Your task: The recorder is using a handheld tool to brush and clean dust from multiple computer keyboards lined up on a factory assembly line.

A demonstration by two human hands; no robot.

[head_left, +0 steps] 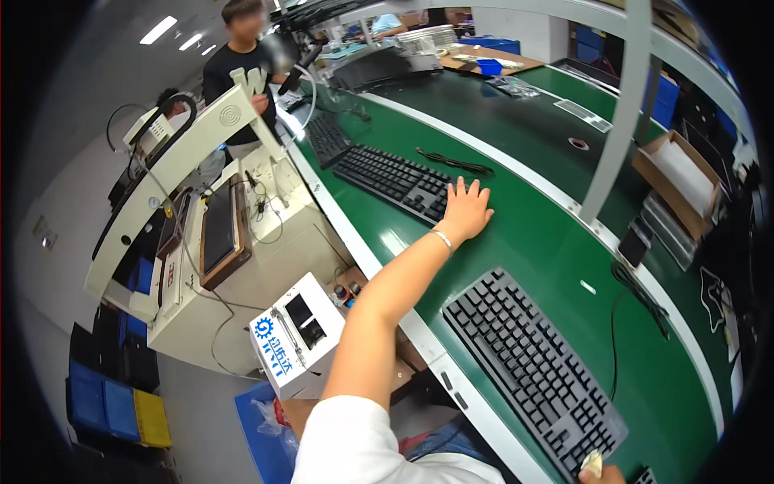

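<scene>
My left hand (pixel 466 211) reaches across the green bench, fingers spread, at the right end of a black keyboard (pixel 395 179); its fingertips rest at that end. Closer to me, a second, dark grey keyboard (pixel 532 367) with black keys lies slantwise along the bench's front edge. At its lower right corner is my right hand (pixel 606 476), partly cut off by the picture's lower edge. Its fingers are closed on a small, pale yellow crumpled piece (pixel 592 463), whose kind I cannot make out.
Another keyboard (pixel 326 139) lies farther left, with a coiled black cable (pixel 453 161) behind the middle one. A metal post (pixel 621 113) rises from the bench's far side. A white machine (pixel 302 335) stands left of my arm. A person (pixel 242 73) stands at the back left.
</scene>
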